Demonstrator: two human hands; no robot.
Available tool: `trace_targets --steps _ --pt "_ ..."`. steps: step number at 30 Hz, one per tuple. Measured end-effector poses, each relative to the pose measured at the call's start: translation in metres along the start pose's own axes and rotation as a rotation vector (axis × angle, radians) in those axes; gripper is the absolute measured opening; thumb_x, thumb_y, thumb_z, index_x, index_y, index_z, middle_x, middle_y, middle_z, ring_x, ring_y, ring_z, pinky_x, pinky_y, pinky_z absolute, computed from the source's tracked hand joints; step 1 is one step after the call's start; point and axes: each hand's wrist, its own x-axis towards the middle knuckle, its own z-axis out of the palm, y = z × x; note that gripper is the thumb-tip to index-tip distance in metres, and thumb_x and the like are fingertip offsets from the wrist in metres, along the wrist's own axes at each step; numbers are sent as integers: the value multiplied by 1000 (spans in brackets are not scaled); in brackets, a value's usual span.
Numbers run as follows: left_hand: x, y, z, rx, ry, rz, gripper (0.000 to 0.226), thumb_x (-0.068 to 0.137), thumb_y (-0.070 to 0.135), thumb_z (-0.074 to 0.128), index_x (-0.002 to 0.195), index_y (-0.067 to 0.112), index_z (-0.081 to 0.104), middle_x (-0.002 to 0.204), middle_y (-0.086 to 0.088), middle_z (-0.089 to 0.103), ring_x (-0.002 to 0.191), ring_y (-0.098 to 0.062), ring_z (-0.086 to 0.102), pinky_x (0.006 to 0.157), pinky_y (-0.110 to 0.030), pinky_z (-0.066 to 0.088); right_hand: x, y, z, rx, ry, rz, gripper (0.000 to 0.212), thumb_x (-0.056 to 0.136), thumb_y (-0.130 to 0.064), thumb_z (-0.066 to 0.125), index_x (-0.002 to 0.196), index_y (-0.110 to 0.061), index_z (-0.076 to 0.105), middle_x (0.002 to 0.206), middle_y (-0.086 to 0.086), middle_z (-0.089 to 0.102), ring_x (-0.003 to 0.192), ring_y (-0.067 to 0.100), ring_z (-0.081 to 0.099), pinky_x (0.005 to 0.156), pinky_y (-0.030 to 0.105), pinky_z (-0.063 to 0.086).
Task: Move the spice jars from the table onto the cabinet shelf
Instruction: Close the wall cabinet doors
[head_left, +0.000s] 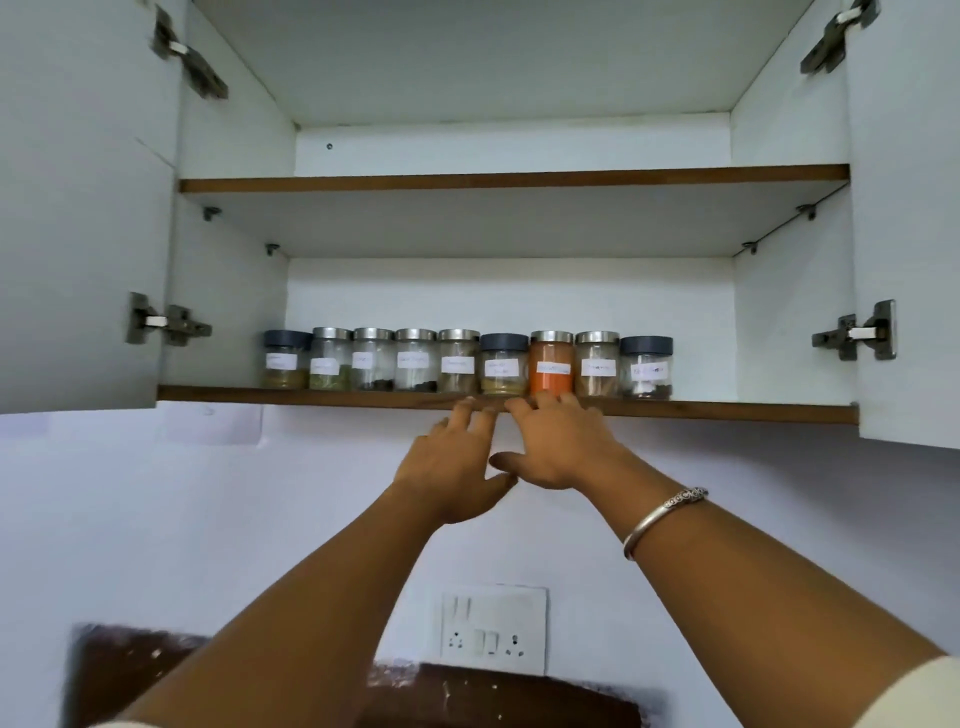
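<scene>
Several labelled glass spice jars stand in one row on the lower cabinet shelf (322, 396). The orange-filled jar (551, 364) is third from the right, between a dark-lidded jar (503, 365) and a steel-lidded one (597, 364). Both my arms reach up to the shelf's wooden front edge. My left hand (457, 467) has its fingers spread and straight, with the fingertips at the edge below the dark-lidded jar. My right hand (558, 444) lies beside it, fingers straight, tips at the edge under the orange jar. Neither hand holds anything.
The cabinet's two doors (78, 208) stand open left and right, hinges showing. The upper shelf (514, 177) shows no contents from below. On the wall beneath are a switch-and-socket plate (493, 629) and a dark brown board (130, 670).
</scene>
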Motion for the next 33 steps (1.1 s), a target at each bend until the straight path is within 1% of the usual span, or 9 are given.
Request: trace_targets --steps 3,6,11,16,21,25,29,31,33 --pt "-40 -42 -28 15 66 -71 86 76 60 59 143 20 22 150 -9 22 127 -32 41 96 -44 44 -7 -56 -4 33 -18 -63 70 85 -60 48 142 -23 29 144 10 32 129 34 32 97 51 37" --pt "-81 -85 -62 46 120 -87 82 76 57 61 140 19 27 146 -9 29 123 -31 44 94 -42 46 -10 -115 -17 84 38 -130 71 87 -58 47 143 -23 25 147 11 28 132 33 28 98 51 35" --pt "-148 -153 -126 121 168 -139 72 77 42 64 136 16 33 142 -8 32 122 -31 44 92 -42 46 -11 -231 -41 238 161 -227 64 89 -47 50 142 -21 25 145 9 31 133 32 27 97 49 36" --pt "-218 -211 -181 148 268 -253 76 70 25 68 136 9 35 142 -12 34 123 -34 43 95 -42 44 -16 -345 -58 341 216 -318 60 93 -36 48 144 -22 20 148 8 26 135 30 23 97 47 36" --pt "-280 -250 -224 388 394 -247 64 59 18 70 119 3 53 125 -20 53 105 -41 54 83 -42 46 -24 -433 -78 473 253 -341 62 92 -36 49 144 -22 18 150 10 23 136 32 22 99 47 35" --pt "-319 -273 -253 703 486 -215 55 58 19 61 111 6 59 123 -19 57 115 -41 53 97 -51 39 -38 -489 -94 551 347 -363 79 87 -40 57 148 -20 10 154 13 17 138 33 19 102 46 35" --pt "-336 -287 -276 697 500 -367 61 63 23 58 122 9 51 140 -24 40 131 -47 34 105 -59 26 -48 -522 -107 582 400 -359 85 87 -41 56 149 -19 3 154 17 13 138 36 20 101 47 37" --pt "-339 -290 -283 581 479 -489 69 67 24 60 131 12 40 148 -28 23 133 -50 27 104 -59 29 -50 -533 -113 574 405 -358 81 87 -39 55 149 -20 5 154 17 14 137 37 21 100 47 38" --pt "-339 -294 -285 441 446 -555 73 72 22 60 138 14 28 153 -27 6 130 -50 32 101 -54 35 -52 -541 -117 541 426 -360 83 86 -36 58 149 -20 6 153 17 15 136 37 23 99 46 39"
